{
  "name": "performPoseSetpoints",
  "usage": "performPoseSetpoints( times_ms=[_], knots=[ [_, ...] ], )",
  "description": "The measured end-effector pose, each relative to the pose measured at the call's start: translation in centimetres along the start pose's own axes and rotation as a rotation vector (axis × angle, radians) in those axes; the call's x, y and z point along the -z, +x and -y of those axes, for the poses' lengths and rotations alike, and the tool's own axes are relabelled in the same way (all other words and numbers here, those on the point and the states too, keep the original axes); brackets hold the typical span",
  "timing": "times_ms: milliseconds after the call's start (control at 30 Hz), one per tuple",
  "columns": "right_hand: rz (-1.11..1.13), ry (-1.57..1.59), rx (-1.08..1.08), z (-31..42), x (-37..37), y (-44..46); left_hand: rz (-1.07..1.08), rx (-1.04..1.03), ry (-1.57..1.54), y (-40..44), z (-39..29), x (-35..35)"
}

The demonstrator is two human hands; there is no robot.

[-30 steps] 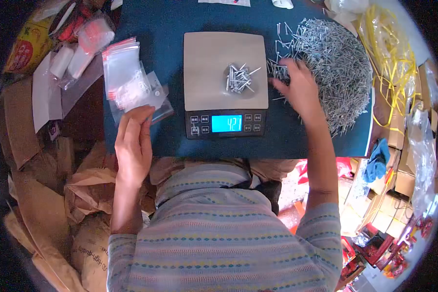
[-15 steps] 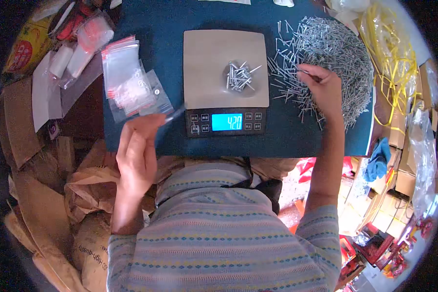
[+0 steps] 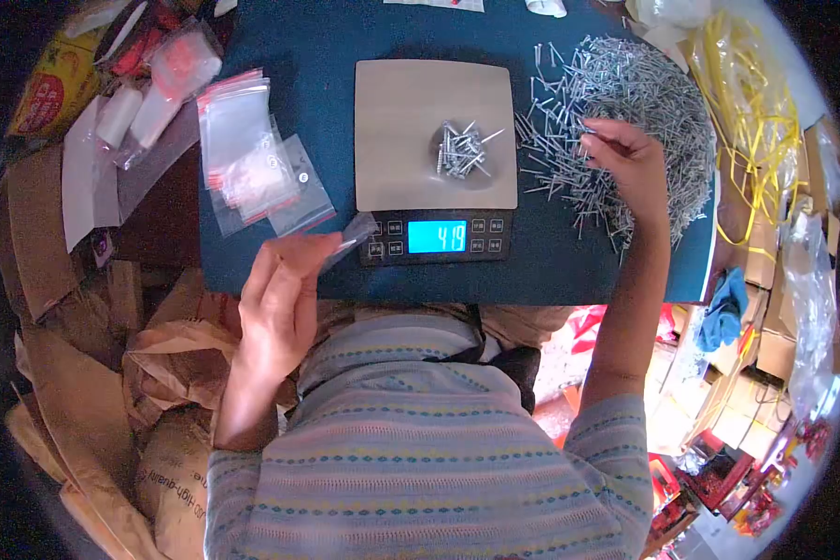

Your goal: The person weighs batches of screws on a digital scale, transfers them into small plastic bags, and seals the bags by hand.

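My left hand (image 3: 285, 285) pinches a clear plastic bag (image 3: 353, 235) by its edge, beside the lower left corner of the scale (image 3: 397, 131). A small heap of screws (image 3: 461, 151) lies in a shallow dish on the scale's plate, and the blue display reads 419. My right hand (image 3: 630, 163) is over the left part of a large pile of screws (image 3: 653, 93), thumb and fingertips nearly together; what they hold, if anything, is too small to make out. Zip bags with red edges (image 3: 243, 149) are stacked left of the scale.
More packed bags (image 3: 173, 79) lie at the table's upper left. Brown paper and cardboard (image 3: 75, 345) fill the floor on the left. Yellow strapping (image 3: 751, 140), boxes and a blue cloth (image 3: 724, 308) are on the right, past the edge of the blue table (image 3: 299, 56).
My left hand has drawn a bag off the stack and moved right and down with it. My right hand has shifted right over the pile. The display went from 427 to 419.
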State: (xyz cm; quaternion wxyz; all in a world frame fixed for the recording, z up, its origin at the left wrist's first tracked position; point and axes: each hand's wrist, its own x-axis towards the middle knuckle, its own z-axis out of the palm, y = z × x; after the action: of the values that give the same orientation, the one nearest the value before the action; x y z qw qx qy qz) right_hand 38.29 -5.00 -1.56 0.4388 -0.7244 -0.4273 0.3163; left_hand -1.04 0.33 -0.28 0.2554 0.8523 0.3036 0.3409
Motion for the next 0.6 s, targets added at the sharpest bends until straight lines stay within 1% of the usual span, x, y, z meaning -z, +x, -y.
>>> performPoseSetpoints(
  times_ms=[233,333,433,533,600],
  knots=[
    [0.055,0.101,0.018,1.7,-0.8,-0.2,0.037,0.030,-0.024,-0.1,-0.2,0.1],
    [0.181,0.186,0.102,3.9,-2.8,-0.8,0.024,0.023,-0.036,-0.1,-0.2,-0.2],
    [0.328,0.181,0.119,5.9,-5.3,-1.3,0.037,0.025,-0.052,0.0,-0.4,-0.3],
    [0.293,0.068,0.276,6.6,-7.9,-1.9,0.059,0.033,-0.034,0.0,-0.7,0.0],
    [0.246,0.013,0.297,6.6,-8.5,-1.9,0.054,0.029,-0.013,0.1,-0.8,0.0]
  ],
)
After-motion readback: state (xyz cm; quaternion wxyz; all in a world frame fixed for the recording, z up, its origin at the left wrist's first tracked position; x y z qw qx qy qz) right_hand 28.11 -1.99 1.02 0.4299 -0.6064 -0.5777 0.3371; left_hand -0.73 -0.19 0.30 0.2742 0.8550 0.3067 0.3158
